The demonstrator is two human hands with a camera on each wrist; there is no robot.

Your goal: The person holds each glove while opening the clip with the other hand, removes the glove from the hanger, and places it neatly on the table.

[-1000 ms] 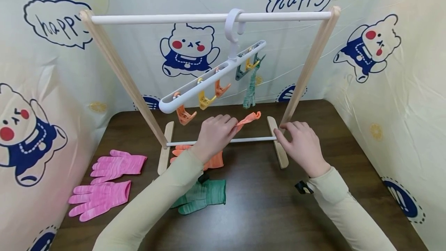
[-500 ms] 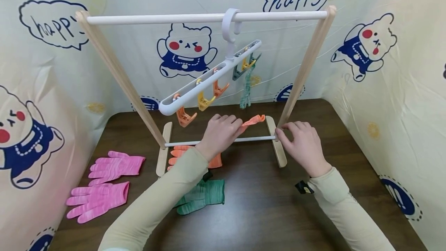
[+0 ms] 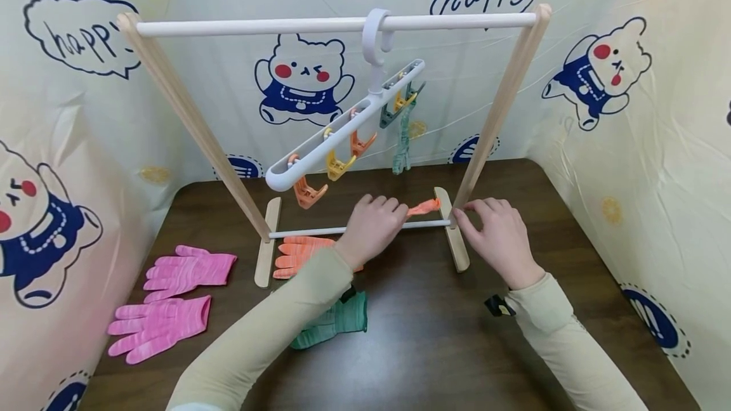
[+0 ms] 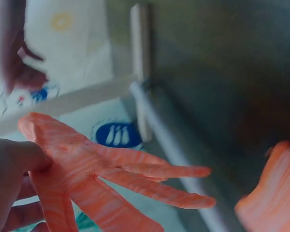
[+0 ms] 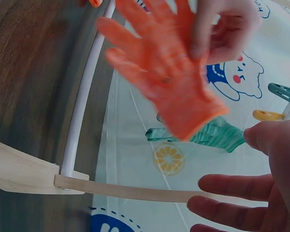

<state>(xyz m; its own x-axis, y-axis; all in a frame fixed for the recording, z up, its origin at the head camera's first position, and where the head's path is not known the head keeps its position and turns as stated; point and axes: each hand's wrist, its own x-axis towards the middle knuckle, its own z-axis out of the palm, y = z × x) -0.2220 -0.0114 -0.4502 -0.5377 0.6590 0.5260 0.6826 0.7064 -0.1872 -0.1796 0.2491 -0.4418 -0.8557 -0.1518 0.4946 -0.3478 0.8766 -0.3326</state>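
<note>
My left hand (image 3: pixel 372 228) pinches an orange glove (image 4: pixel 82 159) near its cuff between thumb and fingers. In the right wrist view the glove (image 5: pixel 166 79) hangs with its fingers spread. My right hand (image 3: pixel 498 241) holds nothing, its fingers loosely spread beside the rack's right wooden leg (image 3: pixel 495 125). Above the left hand a white clip hanger (image 3: pixel 342 132) hangs from the rack's top bar, with orange, yellow and dark green clips. At its far end a green glove (image 3: pixel 402 141) hangs from the clips.
A second orange glove (image 3: pixel 299 252) lies near the rack's left foot. Behind the left forearm is a green glove (image 3: pixel 342 316), partly hidden. Two pink gloves (image 3: pixel 162 325) lie at the table's left. A white lower bar (image 3: pixel 308 232) joins the rack's feet.
My left hand has moved right and a little down, bringing the orange glove closer to my right hand. The right hand has stayed nearly still. The head view has shifted slightly.
</note>
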